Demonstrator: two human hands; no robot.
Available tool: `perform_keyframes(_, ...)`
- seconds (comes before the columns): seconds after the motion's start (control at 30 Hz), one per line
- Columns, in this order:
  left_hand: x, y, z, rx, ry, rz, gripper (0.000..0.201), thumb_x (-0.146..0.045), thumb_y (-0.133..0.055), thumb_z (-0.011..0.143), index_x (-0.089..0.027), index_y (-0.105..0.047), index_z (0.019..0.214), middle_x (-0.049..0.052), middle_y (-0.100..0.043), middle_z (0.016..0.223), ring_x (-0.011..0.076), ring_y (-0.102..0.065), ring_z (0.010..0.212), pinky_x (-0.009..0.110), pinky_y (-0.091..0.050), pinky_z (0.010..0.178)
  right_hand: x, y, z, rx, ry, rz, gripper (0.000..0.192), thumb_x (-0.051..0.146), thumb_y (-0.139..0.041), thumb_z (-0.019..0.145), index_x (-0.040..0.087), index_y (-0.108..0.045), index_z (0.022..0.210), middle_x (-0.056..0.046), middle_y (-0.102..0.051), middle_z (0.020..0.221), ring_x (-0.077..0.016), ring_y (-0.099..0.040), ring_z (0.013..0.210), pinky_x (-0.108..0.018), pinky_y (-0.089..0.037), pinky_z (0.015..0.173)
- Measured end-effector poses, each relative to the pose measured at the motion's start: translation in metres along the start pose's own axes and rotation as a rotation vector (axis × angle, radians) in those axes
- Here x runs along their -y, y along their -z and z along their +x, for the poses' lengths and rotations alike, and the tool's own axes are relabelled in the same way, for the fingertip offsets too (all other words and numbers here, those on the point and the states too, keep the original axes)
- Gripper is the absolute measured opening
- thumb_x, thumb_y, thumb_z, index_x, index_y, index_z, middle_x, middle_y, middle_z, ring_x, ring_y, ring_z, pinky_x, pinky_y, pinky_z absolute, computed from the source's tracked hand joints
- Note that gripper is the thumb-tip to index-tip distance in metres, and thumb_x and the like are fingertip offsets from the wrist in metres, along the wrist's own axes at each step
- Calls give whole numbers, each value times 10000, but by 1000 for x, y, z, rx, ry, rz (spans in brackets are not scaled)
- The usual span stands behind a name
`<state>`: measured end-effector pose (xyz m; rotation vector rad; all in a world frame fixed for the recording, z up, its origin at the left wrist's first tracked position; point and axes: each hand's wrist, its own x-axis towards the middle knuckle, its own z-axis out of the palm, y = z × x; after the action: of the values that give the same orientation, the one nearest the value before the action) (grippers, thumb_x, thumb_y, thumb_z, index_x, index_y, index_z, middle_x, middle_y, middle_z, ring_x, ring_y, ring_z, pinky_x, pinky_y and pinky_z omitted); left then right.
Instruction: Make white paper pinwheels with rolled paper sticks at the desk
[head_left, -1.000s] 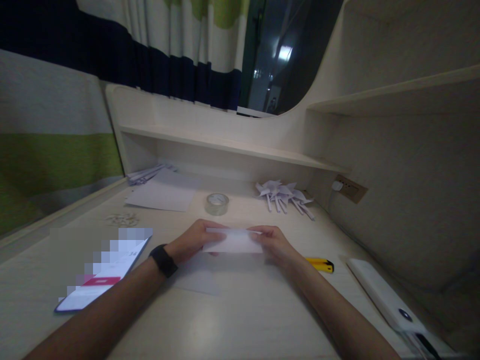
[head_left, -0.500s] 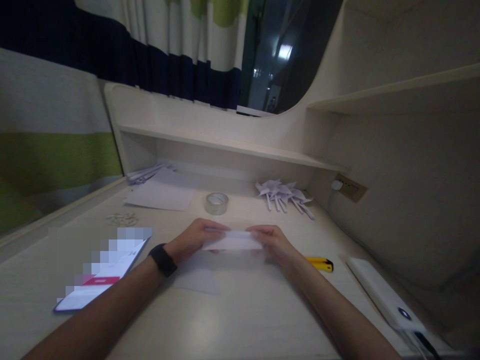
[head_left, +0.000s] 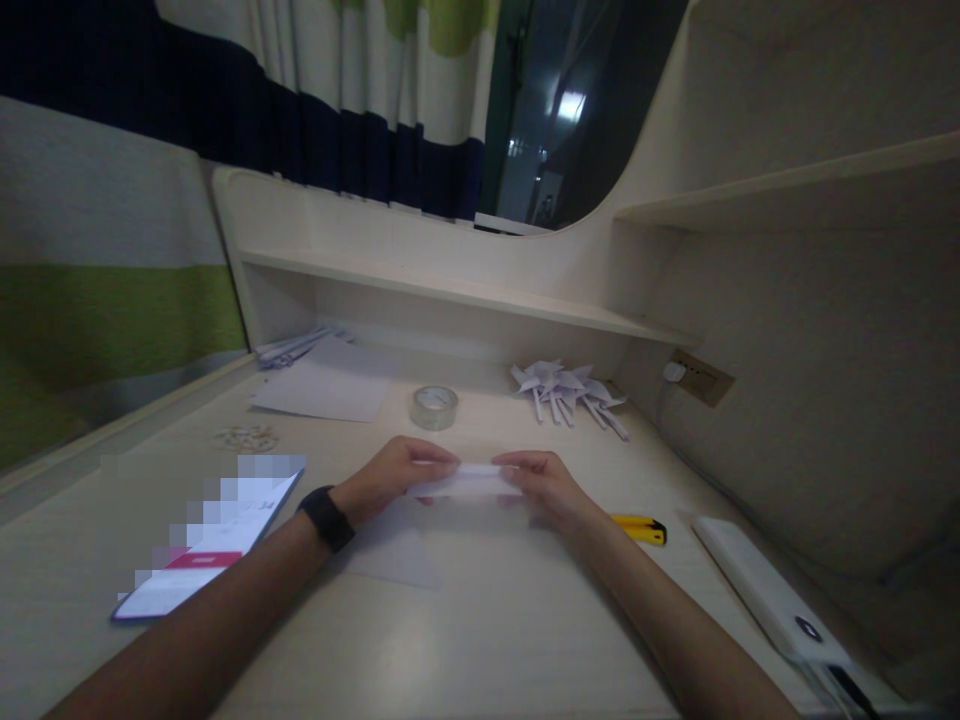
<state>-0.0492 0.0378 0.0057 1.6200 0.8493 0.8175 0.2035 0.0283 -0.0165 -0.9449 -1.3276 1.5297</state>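
Paper strip (head_left: pixel 466 480), white and folded long and narrow, pinched at both ends just above the worktop (head_left: pixel 480 640), near its middle. Left hand (head_left: pixel 394 478) closed on the left end, fingers curled over the top edge, black band (head_left: pixel 327 520) on that wrist. Right hand (head_left: pixel 544 485) closed on the right end in the same grip, thumb and fingertips meeting on the fold. Beneath the hands, a flat white sheet (head_left: pixel 394 560) lying on the worktop. To the left, a phone (head_left: pixel 202 550) with lit screen, face up, well clear of the hands. Just right of the right wrist, a yellow box cutter (head_left: pixel 639 528); farther right, a white power bank (head_left: pixel 772 600) near the edge. Behind the strip, a roll of clear tape (head_left: pixel 434 407), and right of it a cluster of folded paper pinwheels (head_left: pixel 566 388) by the back wall. Far left at the back, a loose sheet (head_left: pixel 326 385) and a stack of paper strips (head_left: pixel 289 347). Nothing lying between the hands and the tape.
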Motion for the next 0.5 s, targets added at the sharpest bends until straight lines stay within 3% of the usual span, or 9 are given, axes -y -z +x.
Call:
perform_keyframes(0.13,4,1,2,-59,-22,79,390,-372,-707,724,-127,-709,1026,118,-712,982,217,-644,759,283,-509,559,-2,-3,1,-25,4,-48,350,339,-801,643,163,-722,936,-37,-698,765,-118,-634,574,-249,-541,543)
perform_keyframes(0.3,3,3,3,-74,-51,212,365,-377,-704,716,-126,-733,981,112,-734,958,254,-664,842,341,-510,725,-5,-4,3,-67,0,-97,388,353,-815,615,146,-729,932,-20,-677,657,-103,-596,490,-218,-494,466)
perform_keyframes(0.5,4,4,3,-23,-66,261,371,-405,-666,759,-139,-728,1010,88,-746,887,219,-670,724,285,-496,621,-2,-2,2,-62,7,-50,346,347,-811,627,142,-735,896,-47,-702,728,-113,-611,546,-237,-516,514)
